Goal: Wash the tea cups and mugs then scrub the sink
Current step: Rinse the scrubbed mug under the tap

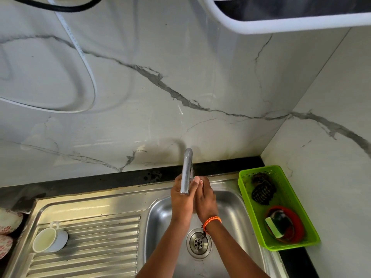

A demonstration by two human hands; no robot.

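Lying on its side on the ribbed drainboard, the white mug [52, 238] sits at the left of the steel sink [162, 215], its mouth turned toward the camera and its handle pointing to the wall. It looks washed and set out to drain (a judgement only). Patterned cups [9, 221] peek in at the far left edge, off the drainboard.

Both hands meet under the tap [186, 173], over the basin. The left hand [183, 199] and right hand [205, 199] press together, fingers partly curled, with something small and pale pinched at the fingertips; what it is cannot be told, nor whether water is running. An orange band circles the right wrist.

The basin is empty down to the drain [198, 242], so the cup washing seems nearly done and the sink scrub next. That calls for a reach to the green basket [249, 213] on the tabletop at right, where a scrubber [261, 192] and a sponge [274, 227] lie.
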